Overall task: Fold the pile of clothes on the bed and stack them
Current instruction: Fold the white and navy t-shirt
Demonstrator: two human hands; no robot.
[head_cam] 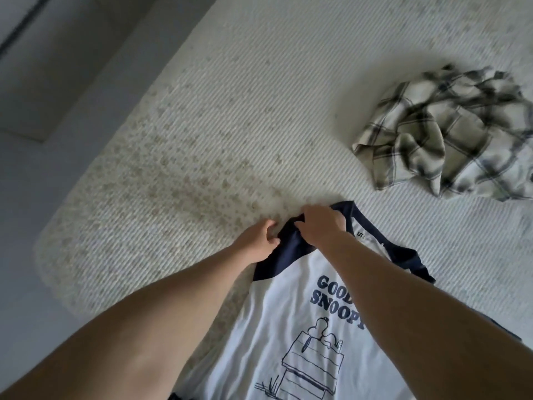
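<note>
**Operator:** While both hands are bunched on that navy sleeve, I read this as the laying-out step on the first garment. The white cotton T-shirt with navy raglan sleeves and a printed cartoon doghouse (291, 327) lies face up on the cream ribbed bedcover (202, 125), its body running back from the grip towards me.

**Observer:** What has each hand got?

**Operator:** My left hand (255, 243) has fingers curled, pinching the outer edge of the navy sleeve. My right hand (320, 225) is curled over the same sleeve just beside it, on the collar side, gripping the dark cloth. The two are nearly touching.

**Observer:** So the next move?

**Operator:** I'd judge the sleeve needs pulling flat or turning inward across the chest, then the same on the other sleeve, which sits out past my right forearm. It calls for a light tug, so the body doesn't drag.

**Observer:** Anything left?

**Operator:** Beyond the grip and off to its right, well apart, a crumpled cream-and-grey plaid flannel shirt (450, 134) lies unfolded. I see no stack yet.
</note>
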